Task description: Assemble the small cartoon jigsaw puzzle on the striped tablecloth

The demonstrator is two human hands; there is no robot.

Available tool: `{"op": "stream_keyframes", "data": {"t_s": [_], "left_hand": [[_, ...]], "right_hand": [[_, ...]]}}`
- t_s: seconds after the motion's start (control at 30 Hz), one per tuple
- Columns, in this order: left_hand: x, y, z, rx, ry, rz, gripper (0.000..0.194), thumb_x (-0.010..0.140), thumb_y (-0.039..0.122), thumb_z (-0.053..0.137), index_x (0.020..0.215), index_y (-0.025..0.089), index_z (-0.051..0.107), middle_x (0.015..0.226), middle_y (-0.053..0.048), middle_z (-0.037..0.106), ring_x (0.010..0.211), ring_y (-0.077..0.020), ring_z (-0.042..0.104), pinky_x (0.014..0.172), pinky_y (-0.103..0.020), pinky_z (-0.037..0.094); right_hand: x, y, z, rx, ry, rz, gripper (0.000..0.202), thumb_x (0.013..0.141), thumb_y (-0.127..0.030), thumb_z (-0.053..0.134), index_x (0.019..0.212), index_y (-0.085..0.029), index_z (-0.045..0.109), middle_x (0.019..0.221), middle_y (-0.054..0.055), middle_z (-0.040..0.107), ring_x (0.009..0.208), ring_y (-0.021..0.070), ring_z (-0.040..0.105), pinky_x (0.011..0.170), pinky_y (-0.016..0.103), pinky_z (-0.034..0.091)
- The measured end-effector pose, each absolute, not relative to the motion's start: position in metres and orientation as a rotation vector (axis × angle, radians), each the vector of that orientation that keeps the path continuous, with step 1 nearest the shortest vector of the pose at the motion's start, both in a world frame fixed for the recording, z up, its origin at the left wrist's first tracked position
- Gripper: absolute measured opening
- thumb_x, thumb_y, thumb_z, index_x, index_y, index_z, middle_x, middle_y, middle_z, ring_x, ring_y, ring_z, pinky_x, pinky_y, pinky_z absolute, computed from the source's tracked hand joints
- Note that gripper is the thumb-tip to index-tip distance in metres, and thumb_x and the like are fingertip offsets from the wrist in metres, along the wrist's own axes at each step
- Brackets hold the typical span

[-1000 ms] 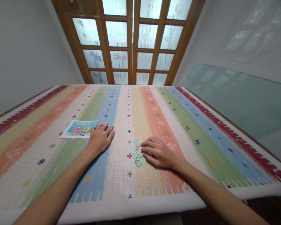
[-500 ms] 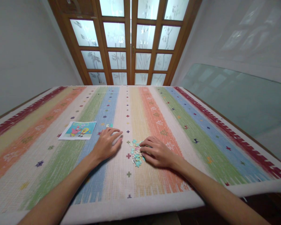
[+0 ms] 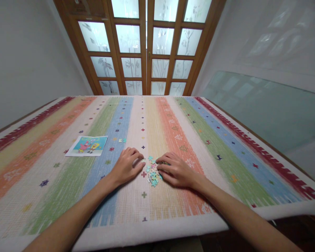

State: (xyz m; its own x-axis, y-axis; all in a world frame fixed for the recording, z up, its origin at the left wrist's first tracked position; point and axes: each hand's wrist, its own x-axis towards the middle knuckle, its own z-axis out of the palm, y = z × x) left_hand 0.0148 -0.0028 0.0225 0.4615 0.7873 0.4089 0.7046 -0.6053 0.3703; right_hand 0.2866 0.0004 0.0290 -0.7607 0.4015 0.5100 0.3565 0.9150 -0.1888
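A small pile of jigsaw puzzle pieces (image 3: 153, 175), mostly turquoise with some pink and white, lies on the striped tablecloth between my hands. At the pile's left edge is my left hand (image 3: 128, 164), fingers curved and apart, with no piece visible in it. My right hand (image 3: 175, 169) rests along the right side of the pile, its fingers spread and bent over the pieces there; some pieces are hidden beneath them. Farther back and to the left, two puzzle pieces (image 3: 122, 140) lie together on the blue stripe. A printed cartoon picture (image 3: 88, 146) lies flat left of them.
The tablecloth (image 3: 212, 182) with coloured stripes covers the wide table. Beyond its far edge stand wooden doors (image 3: 146, 52) with frosted panes. A glass panel (image 3: 265, 108) leans by the right wall.
My left hand has moved right and slightly toward me, from near the two separate pieces to the pile's edge. Those two pieces are now uncovered. My right hand has barely moved.
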Motion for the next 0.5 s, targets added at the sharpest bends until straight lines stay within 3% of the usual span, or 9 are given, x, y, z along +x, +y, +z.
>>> {"op": "stream_keyframes", "data": {"t_s": [0.4, 0.5], "left_hand": [[0.0089, -0.0007, 0.0207, 2.743, 1.543, 0.905, 0.021, 0.107, 0.026, 0.047, 0.102, 0.017, 0.066, 0.09, -0.007, 0.064, 0.085, -0.0233, 0.058, 0.08, -0.037, 0.048], [0.0098, -0.0049, 0.0223, 2.771, 1.552, 0.862, 0.028, 0.108, 0.027, 0.045, 0.095, 0.017, 0.067, 0.083, -0.006, 0.063, 0.079, -0.0217, 0.059, 0.076, -0.035, 0.048]], "right_hand": [[0.2872, 0.0015, 0.0273, -0.546, -2.518, 0.11, 0.02, 0.102, -0.023, 0.051, 0.102, -0.018, 0.07, 0.108, 0.011, 0.073, 0.095, 0.0245, 0.06, 0.087, 0.043, 0.046], [0.2873, 0.0014, 0.0268, -0.544, -2.512, 0.104, 0.02, 0.102, -0.023, 0.051, 0.102, -0.018, 0.07, 0.108, 0.011, 0.073, 0.095, 0.0244, 0.06, 0.087, 0.042, 0.046]]}}
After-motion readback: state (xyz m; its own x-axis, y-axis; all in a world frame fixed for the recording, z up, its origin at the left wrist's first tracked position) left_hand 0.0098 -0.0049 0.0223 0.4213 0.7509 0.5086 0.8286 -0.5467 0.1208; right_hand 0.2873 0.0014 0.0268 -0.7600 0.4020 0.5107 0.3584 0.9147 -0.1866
